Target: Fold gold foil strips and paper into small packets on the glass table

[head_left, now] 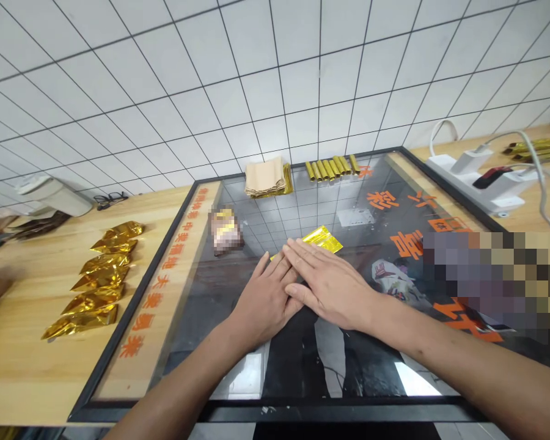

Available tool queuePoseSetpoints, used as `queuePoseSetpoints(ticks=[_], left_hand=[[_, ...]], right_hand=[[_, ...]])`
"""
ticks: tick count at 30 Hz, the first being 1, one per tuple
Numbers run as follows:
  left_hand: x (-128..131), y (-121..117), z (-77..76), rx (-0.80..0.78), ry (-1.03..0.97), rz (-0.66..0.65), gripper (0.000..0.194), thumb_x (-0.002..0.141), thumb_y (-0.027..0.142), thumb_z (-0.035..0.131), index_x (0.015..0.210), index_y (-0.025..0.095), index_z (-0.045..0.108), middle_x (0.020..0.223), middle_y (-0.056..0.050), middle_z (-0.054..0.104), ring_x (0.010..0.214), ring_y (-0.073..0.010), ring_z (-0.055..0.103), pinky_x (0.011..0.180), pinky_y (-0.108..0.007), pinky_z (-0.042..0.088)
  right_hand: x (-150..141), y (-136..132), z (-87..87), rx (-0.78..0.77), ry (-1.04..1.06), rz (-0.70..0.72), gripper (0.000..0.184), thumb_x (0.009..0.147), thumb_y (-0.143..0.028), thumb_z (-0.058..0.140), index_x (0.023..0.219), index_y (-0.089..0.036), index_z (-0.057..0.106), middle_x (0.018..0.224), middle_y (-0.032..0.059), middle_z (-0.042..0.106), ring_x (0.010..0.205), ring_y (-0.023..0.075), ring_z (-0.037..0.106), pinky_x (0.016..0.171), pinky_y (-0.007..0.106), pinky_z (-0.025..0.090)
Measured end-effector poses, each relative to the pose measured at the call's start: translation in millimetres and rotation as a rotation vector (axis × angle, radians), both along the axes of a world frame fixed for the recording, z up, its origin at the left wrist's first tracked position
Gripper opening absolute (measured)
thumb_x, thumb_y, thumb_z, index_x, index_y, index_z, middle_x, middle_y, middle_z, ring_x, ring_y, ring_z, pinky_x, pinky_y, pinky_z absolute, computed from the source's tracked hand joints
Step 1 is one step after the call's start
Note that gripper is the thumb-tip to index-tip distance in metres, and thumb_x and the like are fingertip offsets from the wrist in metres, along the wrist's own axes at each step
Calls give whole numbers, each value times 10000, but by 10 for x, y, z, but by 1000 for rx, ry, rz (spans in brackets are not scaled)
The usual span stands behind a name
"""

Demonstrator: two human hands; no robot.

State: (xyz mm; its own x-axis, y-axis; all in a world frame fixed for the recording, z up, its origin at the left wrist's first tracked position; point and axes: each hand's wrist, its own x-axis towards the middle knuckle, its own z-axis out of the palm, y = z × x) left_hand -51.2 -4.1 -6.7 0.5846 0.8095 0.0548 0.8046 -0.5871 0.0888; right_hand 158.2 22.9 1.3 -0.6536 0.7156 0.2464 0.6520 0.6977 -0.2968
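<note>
My left hand lies flat on the glass panel, fingers stretched out. My right hand lies flat over its fingertips, pressing down on a gold foil pouch whose far end sticks out beyond my fingers. Both hands are open and flat. The near part of the pouch is hidden under them.
Several filled gold pouches lie in a row on the wooden table at left. A stack of tan paper bags and gold rolls sit at the panel's far edge. A white power strip with cables lies at right.
</note>
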Motion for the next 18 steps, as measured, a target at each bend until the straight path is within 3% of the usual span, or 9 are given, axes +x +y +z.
queuePoseSetpoints(ticks=[6, 13, 18], left_hand=[[9, 3, -14, 17, 13, 6, 708, 1141, 600, 280, 1717, 187, 287, 1791, -125, 311, 1655, -308, 322, 1329, -603, 281], [-16, -5, -34, 62, 27, -6, 734, 1136, 624, 240, 1655, 138, 422, 1766, -154, 358, 1638, -333, 355, 1319, -608, 298], [-16, -15, -29, 63, 59, -2, 715, 1140, 610, 264, 1658, 144, 424, 1765, -136, 365, 1641, -330, 348, 1326, -606, 283]], right_hand=[[30, 30, -72, -51, -30, -18, 768, 1140, -587, 311, 1686, -52, 384, 1767, 181, 317, 1645, 267, 323, 1358, 465, 285], [136, 144, -114, 5, -105, -87, 745, 1140, -579, 316, 1658, -60, 450, 1759, 182, 335, 1660, 294, 278, 1379, 491, 209], [230, 214, -143, 29, -172, -140, 751, 1145, -569, 262, 1667, -55, 428, 1765, 180, 313, 1654, 300, 295, 1360, 511, 259]])
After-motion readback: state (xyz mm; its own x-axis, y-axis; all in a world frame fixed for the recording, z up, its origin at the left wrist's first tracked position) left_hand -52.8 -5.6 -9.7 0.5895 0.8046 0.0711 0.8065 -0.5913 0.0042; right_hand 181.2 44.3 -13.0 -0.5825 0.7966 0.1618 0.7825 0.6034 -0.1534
